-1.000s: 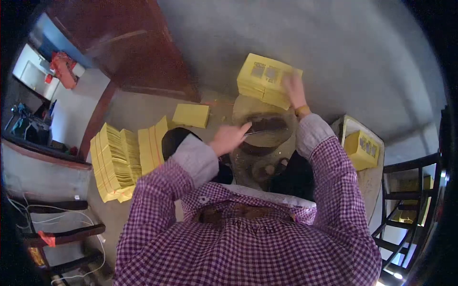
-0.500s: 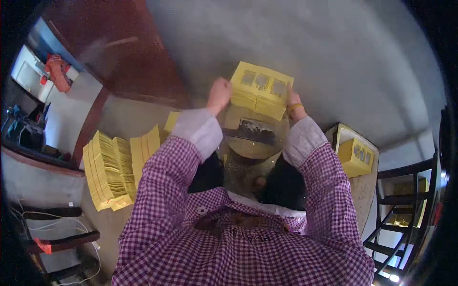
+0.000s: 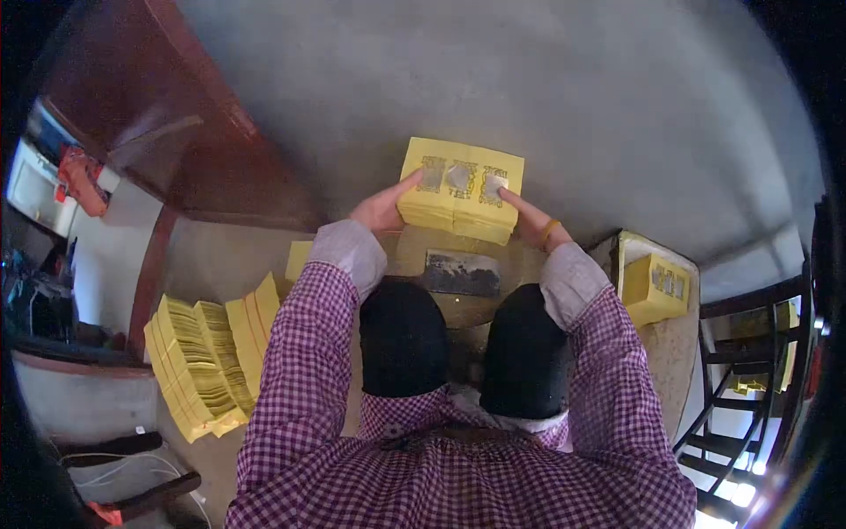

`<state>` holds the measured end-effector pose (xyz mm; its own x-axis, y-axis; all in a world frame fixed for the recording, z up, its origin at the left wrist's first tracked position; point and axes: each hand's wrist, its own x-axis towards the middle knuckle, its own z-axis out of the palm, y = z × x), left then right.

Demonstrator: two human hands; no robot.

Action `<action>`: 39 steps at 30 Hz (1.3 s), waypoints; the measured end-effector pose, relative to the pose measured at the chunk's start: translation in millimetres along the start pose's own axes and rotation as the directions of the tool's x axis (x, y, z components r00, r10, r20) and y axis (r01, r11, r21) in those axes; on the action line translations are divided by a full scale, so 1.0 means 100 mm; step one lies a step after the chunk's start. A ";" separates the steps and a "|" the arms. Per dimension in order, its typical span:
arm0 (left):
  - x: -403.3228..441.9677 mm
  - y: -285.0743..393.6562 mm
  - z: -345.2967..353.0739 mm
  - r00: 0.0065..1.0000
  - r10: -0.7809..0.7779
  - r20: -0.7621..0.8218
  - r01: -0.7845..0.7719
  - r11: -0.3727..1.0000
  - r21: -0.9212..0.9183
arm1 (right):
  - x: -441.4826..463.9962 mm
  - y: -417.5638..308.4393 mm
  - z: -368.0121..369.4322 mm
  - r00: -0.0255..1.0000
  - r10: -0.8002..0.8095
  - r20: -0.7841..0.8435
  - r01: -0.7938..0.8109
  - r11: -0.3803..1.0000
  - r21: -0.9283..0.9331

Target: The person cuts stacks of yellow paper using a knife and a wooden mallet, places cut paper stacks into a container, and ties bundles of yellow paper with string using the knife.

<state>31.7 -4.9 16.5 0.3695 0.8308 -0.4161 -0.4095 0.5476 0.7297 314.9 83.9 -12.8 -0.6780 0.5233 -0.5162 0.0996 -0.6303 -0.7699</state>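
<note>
A thick stack of yellow paper [image 3: 463, 189] with three printed grey patches on top is held between my hands, in front of the grey wall. My left hand [image 3: 384, 206] grips its left side, the thumb on the upper edge. On the right side is my right hand [image 3: 527, 219], its thumb lying on the top sheet by the rightmost patch. Just below the stack, a dark, worn flat block [image 3: 462, 272] lies on a round surface above my knees.
Folded yellow paper bundles [image 3: 198, 366] stand at the left, near another yellow piece [image 3: 300, 259]. A yellow printed stack [image 3: 656, 289] sits in a light-rimmed box at the right. Dark racks [image 3: 745, 388] stand at the far right.
My left hand let go of a thin tool and took the stack's left side. The stack has moved left and lower in view, and the dark block below it now shows fully.
</note>
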 end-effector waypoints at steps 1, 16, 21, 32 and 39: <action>0.04 -0.04 -0.03 0.999 0.044 0.011 -0.044 0.999 -0.021 | -0.03 -0.01 0.04 0.999 -0.027 -0.023 0.027 1.000 0.008; -1.87 -0.79 1.16 0.876 0.474 0.086 -0.417 0.655 0.630 | -2.46 0.34 0.82 0.825 -0.477 0.303 0.520 0.427 -0.740; -2.46 -1.40 1.42 0.827 0.503 0.252 -0.509 0.478 0.716 | -2.93 1.82 1.04 0.869 -0.493 0.052 0.477 0.802 -0.360; -2.84 -1.86 1.33 0.894 0.445 0.056 -0.378 0.680 0.628 | -3.43 1.63 1.38 0.767 -0.641 -0.032 0.605 0.739 -0.297; -2.74 -1.15 2.00 0.689 0.716 -0.113 -0.450 0.544 0.708 | -3.05 1.55 1.33 0.646 -0.670 -0.365 0.700 0.711 -0.065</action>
<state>144.5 -315.1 155.6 -0.1325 0.9757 0.1745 0.2016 -0.1458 0.9686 440.3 -249.0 75.0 -0.2393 0.9699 0.0453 -0.3571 -0.0445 -0.9330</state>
